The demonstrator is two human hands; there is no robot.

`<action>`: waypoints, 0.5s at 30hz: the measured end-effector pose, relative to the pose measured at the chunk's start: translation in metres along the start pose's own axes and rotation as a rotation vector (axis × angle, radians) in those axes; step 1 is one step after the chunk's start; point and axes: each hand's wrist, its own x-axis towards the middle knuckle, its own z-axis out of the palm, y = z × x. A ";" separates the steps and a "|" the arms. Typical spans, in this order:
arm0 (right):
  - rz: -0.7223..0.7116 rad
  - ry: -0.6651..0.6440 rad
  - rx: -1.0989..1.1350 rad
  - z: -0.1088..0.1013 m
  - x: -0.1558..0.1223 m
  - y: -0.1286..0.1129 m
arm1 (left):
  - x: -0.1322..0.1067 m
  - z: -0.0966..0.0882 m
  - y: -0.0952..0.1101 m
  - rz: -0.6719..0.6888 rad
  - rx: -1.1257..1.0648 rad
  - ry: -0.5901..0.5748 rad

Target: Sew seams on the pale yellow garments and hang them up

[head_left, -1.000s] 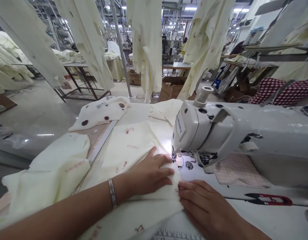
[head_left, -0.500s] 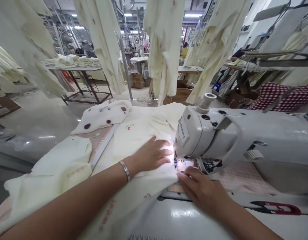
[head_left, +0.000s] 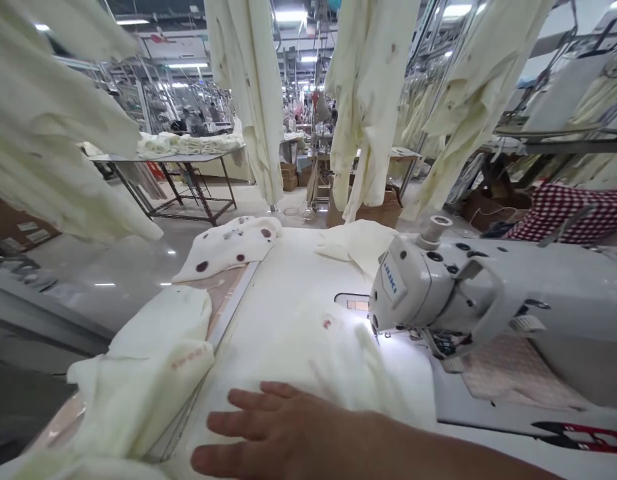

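Observation:
My right hand (head_left: 293,437) reaches in from the lower right, palm down, fingers spread and pointing left. It is over the near part of the white table, next to a pale cream fabric piece (head_left: 298,347) with a small red print. That piece is smeared by motion and stretches to below the needle area of a white sewing machine (head_left: 413,280), whose lamp is lit. Whether the hand touches the cloth I cannot tell. My left hand is out of view. To the left, a cream garment piece (head_left: 153,373) with pink lettering lies partly over the table's edge.
A spotted white fabric piece (head_left: 228,247) lies at the table's far left, and another cream piece (head_left: 358,240) at the back. Red-handled thread snips (head_left: 583,433) rest at right. Cream garments (head_left: 368,100) hang ahead. Beyond stands a table (head_left: 163,158) with stacked cloth.
My left hand has left the view. My right hand has moved from beside the needle to the near left, its fingers now spread. The cream garment has shifted, baring much of the table.

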 end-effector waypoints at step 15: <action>0.401 0.131 -0.265 -0.010 -0.148 0.008 | -0.078 -0.095 -0.061 -0.017 0.042 -0.285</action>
